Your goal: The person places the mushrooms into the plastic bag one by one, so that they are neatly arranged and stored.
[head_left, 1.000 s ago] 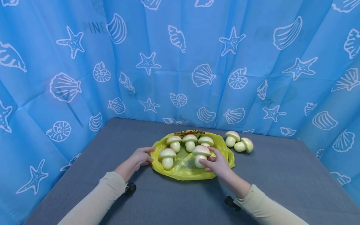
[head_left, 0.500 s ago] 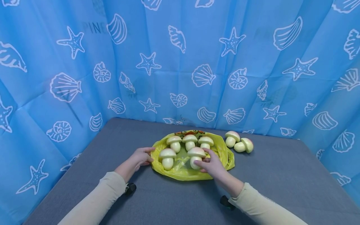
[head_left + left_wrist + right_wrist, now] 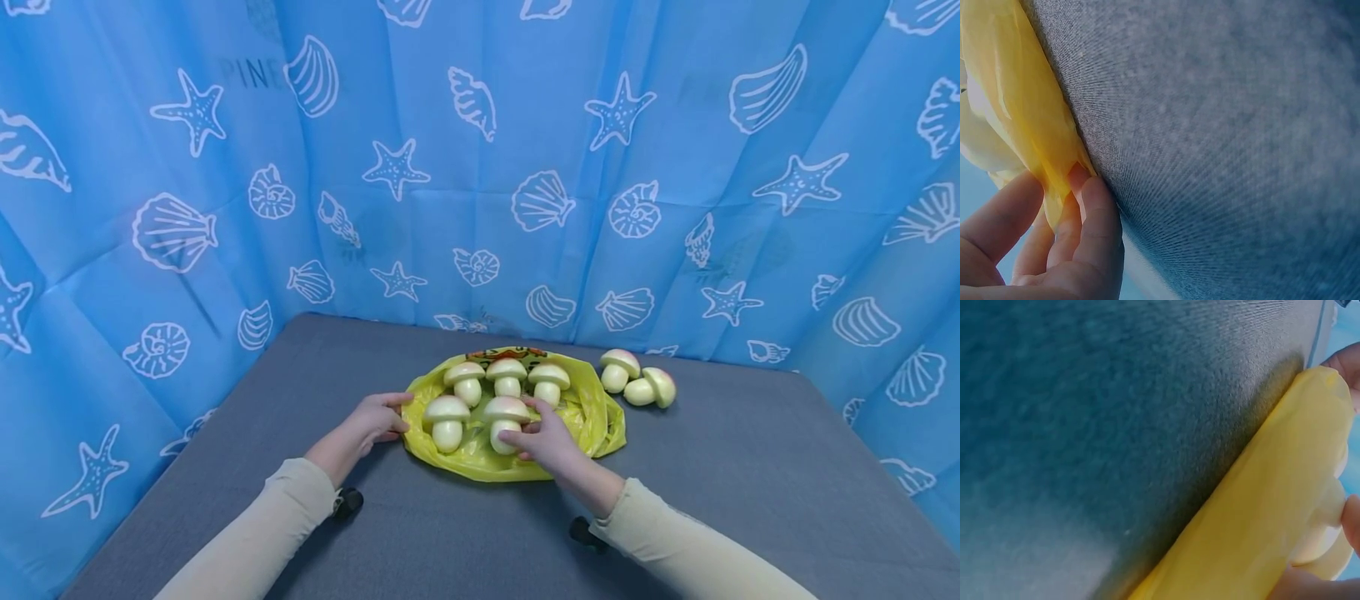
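Note:
A yellow plastic bag (image 3: 491, 473) lies spread on the table, its mouth facing up. My left hand (image 3: 372, 421) pinches the bag's left rim; in the left wrist view, the thumb and fingers (image 3: 1100, 215) close on the yellow film. Inside the bag, my right hand (image 3: 551, 440) grips the stem of a smooth, cream-coloured mushroom (image 3: 506, 409) with a faintly pink cap. Just left of it stands another mushroom (image 3: 447, 410). Three more, including a middle one (image 3: 506, 372), line the back of the bag. The right wrist view shows mostly the bag's outer side (image 3: 1272, 500).
Beyond the bag's right end are two loose mushrooms on the grey table (image 3: 720, 467): one upright (image 3: 619, 367), one lying on its side (image 3: 651, 388). A blue curtain (image 3: 480, 167) with white shells and starfish hangs behind the table.
My right hand has moved left inside the bag with the mushroom, bringing it closer to the front-left mushroom. The left hand stays at the rim.

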A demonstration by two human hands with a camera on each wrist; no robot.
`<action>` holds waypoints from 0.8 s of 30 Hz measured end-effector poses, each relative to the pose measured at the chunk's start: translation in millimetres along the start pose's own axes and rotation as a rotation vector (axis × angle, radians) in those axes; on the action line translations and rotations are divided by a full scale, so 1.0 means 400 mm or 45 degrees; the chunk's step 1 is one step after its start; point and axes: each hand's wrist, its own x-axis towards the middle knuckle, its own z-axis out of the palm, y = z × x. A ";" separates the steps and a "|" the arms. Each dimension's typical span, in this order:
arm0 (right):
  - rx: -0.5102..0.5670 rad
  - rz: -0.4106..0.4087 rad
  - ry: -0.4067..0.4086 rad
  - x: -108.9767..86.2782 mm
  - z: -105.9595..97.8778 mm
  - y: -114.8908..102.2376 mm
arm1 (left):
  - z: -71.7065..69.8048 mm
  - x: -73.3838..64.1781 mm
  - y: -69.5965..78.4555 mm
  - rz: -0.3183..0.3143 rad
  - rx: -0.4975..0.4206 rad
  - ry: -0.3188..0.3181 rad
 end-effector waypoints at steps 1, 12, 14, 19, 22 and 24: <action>-0.004 0.005 0.001 0.001 0.004 0.000 | 0.000 0.000 0.000 0.000 -0.002 0.000; 0.002 0.015 -0.020 0.013 0.035 0.001 | -0.001 0.003 0.000 -0.004 -0.003 -0.004; -0.020 0.000 -0.012 0.016 0.039 0.001 | 0.000 0.002 -0.001 0.000 -0.003 -0.002; -0.129 -0.073 0.021 0.023 0.047 -0.001 | -0.001 0.002 -0.003 0.006 -0.013 -0.002; -0.158 -0.083 0.026 0.025 0.049 0.000 | -0.003 0.002 -0.002 0.008 -0.011 -0.013; -0.167 -0.088 0.018 0.024 0.049 0.000 | -0.004 0.001 -0.002 0.006 -0.008 -0.015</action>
